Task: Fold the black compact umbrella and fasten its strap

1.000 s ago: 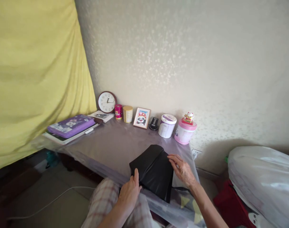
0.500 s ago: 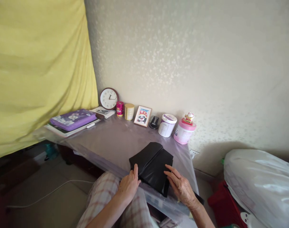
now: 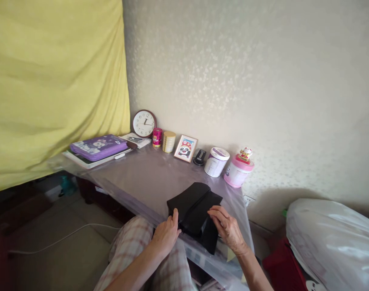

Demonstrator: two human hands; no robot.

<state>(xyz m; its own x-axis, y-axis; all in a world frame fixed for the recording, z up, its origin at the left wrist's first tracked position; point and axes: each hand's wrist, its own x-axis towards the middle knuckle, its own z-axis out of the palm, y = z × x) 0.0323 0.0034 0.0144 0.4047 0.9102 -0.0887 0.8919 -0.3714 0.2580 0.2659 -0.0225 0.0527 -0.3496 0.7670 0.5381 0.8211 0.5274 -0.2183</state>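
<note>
A black, smooth, folded piece of material lies at the front edge of the table, with a crease running across it; its exact kind is not clear. My left hand grips its near left edge, one finger stretched along the top and the others partly hidden. At its right side, my right hand pinches the edge of a layer between thumb and fingers. This layer is lifted slightly, and a loose black part hangs down over the table's front edge.
Along the wall on the table stand a clock, a pink can, a panda picture frame and lidded tubs. A purple case lies on books at left. A plastic-covered bundle sits at right.
My right hand's fingers have closed from lying flat to a pinch, and the right layer has lifted and folded. My left hand keeps its hold. The view has shifted slightly.
</note>
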